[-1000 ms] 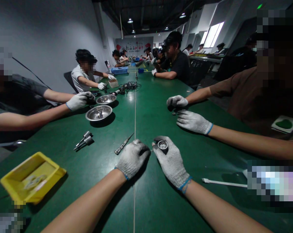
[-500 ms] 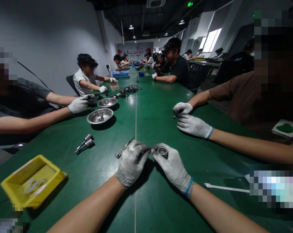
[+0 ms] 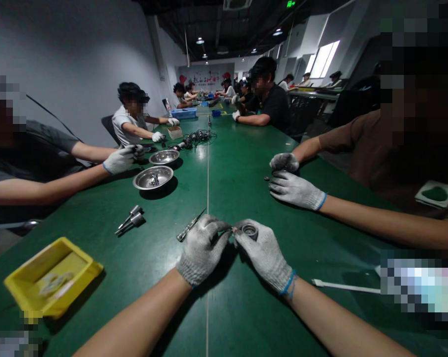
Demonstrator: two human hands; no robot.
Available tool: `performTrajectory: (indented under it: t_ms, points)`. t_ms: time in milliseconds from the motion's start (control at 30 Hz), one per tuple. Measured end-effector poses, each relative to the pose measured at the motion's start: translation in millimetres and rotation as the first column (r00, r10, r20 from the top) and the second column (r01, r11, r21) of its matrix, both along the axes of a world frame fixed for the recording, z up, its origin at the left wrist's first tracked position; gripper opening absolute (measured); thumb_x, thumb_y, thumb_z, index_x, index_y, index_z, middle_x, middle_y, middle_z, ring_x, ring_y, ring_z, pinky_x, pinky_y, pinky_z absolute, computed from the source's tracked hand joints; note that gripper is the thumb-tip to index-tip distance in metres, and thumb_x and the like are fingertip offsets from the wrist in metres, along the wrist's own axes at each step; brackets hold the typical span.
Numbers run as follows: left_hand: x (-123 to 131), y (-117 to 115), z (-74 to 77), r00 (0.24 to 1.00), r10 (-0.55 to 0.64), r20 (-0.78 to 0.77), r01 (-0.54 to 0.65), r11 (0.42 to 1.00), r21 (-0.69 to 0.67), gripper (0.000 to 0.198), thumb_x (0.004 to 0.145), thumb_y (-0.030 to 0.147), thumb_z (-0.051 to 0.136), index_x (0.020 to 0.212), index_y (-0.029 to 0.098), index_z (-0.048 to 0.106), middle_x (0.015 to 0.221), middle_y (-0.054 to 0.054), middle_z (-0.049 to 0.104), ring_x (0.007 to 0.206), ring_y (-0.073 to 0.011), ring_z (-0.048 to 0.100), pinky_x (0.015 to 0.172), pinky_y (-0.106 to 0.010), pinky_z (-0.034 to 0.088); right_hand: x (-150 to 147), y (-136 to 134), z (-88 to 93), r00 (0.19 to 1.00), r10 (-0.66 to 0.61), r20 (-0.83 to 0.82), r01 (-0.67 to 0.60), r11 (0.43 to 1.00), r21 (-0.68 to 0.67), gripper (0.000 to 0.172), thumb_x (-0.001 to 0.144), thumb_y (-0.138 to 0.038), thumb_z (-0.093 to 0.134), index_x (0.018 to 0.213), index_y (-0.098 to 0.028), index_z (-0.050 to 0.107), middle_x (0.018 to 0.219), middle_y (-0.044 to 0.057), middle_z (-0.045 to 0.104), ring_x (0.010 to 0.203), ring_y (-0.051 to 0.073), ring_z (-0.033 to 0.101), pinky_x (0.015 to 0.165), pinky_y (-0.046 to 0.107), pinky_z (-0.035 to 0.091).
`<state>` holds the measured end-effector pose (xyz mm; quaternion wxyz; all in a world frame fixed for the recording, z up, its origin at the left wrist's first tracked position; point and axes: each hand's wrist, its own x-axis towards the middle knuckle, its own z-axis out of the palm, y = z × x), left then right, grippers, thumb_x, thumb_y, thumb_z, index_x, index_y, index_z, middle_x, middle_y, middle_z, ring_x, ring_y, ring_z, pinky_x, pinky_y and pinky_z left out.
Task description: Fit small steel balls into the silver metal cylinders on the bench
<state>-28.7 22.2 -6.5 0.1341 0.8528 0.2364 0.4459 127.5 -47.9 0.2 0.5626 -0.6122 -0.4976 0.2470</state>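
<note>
Both my hands wear grey knit gloves and meet near the middle of the green table. My right hand is closed around a small round metal part, its open end facing up. My left hand is closed in a pinch, its fingertips pressed against the left side of that part; whatever they pinch is too small to make out. A slim metal pick tool lies on the table just left of my left hand.
Two metal pins lie further left, a yellow tray at the near left. Two steel bowls stand beyond. A co-worker's gloved hands rest at the right, another's glove at the left. A white strip lies near right.
My left hand has moved in from a resting fist to pinch against the round part in my right hand. The view tilted slightly; the co-worker's far hand shifted a little.
</note>
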Motion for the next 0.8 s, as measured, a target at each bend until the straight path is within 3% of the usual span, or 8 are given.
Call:
performTrajectory:
  t_ms: [800]
  points:
    - [-1.4,0.6,-1.2,1.0,-0.01,0.008,0.01,1.0,-0.008,0.013,0.099,0.022,0.062,0.099,0.019,0.075,0.089,-0.007,0.072,0.082,-0.0177,0.071,0.074,-0.028,0.059,-0.3,-0.2,0.7,1.0,0.017,0.009,-0.017,1.0,0.003,0.022,0.081,-0.04,0.064,0.073,-0.02,0.07,0.06,0.003,0.069,0.056,0.02,0.065,0.054,0.029,0.052]
